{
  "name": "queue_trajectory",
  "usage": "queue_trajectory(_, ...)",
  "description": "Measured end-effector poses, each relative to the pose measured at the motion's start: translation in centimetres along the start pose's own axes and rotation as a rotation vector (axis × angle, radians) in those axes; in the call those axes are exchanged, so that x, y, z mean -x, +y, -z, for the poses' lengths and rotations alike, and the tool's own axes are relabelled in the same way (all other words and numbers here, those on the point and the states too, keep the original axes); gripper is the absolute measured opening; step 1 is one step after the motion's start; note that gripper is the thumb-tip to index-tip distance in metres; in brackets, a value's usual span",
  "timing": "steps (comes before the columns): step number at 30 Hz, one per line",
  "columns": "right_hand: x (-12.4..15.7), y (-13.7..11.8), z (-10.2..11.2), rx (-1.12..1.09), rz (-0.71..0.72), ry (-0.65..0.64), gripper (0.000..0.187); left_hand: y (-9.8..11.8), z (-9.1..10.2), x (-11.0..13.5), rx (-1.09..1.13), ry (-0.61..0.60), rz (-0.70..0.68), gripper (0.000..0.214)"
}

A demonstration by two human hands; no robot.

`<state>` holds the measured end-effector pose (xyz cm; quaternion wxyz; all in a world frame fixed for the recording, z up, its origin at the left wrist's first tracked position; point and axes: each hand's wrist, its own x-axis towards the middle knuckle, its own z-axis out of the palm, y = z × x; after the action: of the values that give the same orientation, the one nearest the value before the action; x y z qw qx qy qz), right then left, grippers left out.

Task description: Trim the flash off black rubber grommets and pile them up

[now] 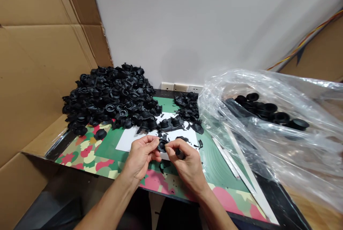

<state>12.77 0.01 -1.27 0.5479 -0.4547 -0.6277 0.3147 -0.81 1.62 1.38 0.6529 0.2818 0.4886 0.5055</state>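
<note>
A round black rubber boot (pixel 162 145), with a ringed opening, is held over a white sheet of paper (pixel 125 141). My left hand (pixel 143 152) pinches its left edge between thumb and fingers. At its right edge are the closed thumb and forefinger of my right hand (pixel 189 165). The end of a dark cylindrical object (pixel 180 154) pokes out from the curled fingers of that hand; the rest of it is hidden. Several untrimmed rubber boots with ragged flaps (pixel 148 124) lie just beyond my hands, and black scraps (pixel 162 166) are scattered around.
A large heap of black rubber boots (pixel 112 98) covers the back left, beside cardboard (pixel 40 73). Rubber offcuts (pixel 187 108) pile up below wall sockets (pixel 180 87). On the right, a clear plastic bag (pixel 268 151) holds several boots (pixel 269 108). White strips (pixel 249 183) lie along the table's right edge.
</note>
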Motion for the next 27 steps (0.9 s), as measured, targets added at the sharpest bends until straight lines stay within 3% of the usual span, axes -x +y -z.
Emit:
queue_trajectory(9, -0.7, -0.5, 0.7, 0.072, -0.038, -0.100, 0.015, 0.3, -0.6, 0.6, -0.045, 0.099, -0.095, 0.034)
queue_trajectory(20, -1.3, -0.8, -0.1, 0.362, 0.079, -0.037, 0.010, -0.8, -1.3, 0.4, -0.147, 0.154, -0.297, 0.022)
queue_trajectory(27, -1.2, -0.2, -0.7, -0.050, -0.266, 0.063, 0.013, -0.6, -0.8, 0.4, -0.082, 0.115, -0.203, 0.032)
